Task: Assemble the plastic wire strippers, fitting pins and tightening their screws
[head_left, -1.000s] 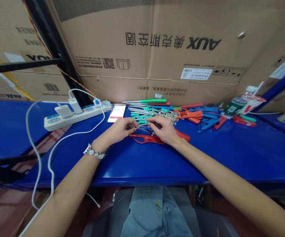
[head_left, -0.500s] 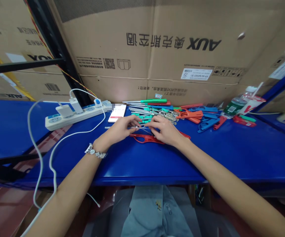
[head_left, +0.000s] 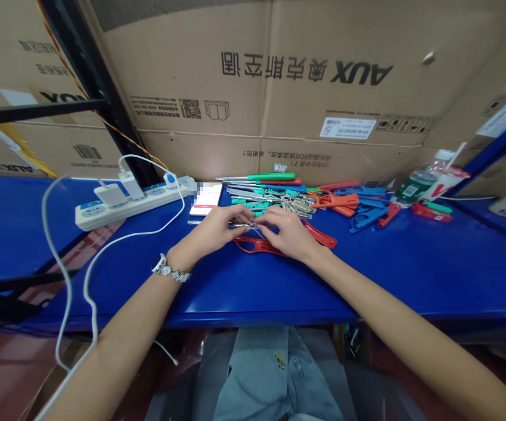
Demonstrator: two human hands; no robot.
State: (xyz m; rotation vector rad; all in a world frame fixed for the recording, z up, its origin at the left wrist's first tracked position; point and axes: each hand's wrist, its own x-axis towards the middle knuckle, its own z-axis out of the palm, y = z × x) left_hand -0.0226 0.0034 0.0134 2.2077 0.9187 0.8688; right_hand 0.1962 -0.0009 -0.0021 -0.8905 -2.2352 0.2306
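Observation:
My left hand [head_left: 219,227] is closed in a pinch on a thin metal rod [head_left: 195,222], whose end sticks out to the left past the knuckles. Fingers of my right hand [head_left: 288,233] pinch thin wires [head_left: 255,226] at the rod's right end, and the two hands' fingertips nearly meet. Just below the hands lies a red plastic casing half [head_left: 253,245] with a looped handle, partly covered by my right hand. A second red casing piece [head_left: 320,235] shows beyond that hand. Behind the fingers is a pile of metal rods with teal parts [head_left: 253,199].
A phone [head_left: 206,200] lies left of the pile. At the left, a power strip [head_left: 134,203] carries chargers and a white cable. Orange casings [head_left: 336,202], blue casings [head_left: 367,216] and a bottle [head_left: 415,184] stand to the right. A cardboard box [head_left: 296,128] closes off the back.
Both hands have drawn slightly closer together at the wires. My right hand has shifted a little left, showing more of the red casing on the right. The camera view has tilted slightly.

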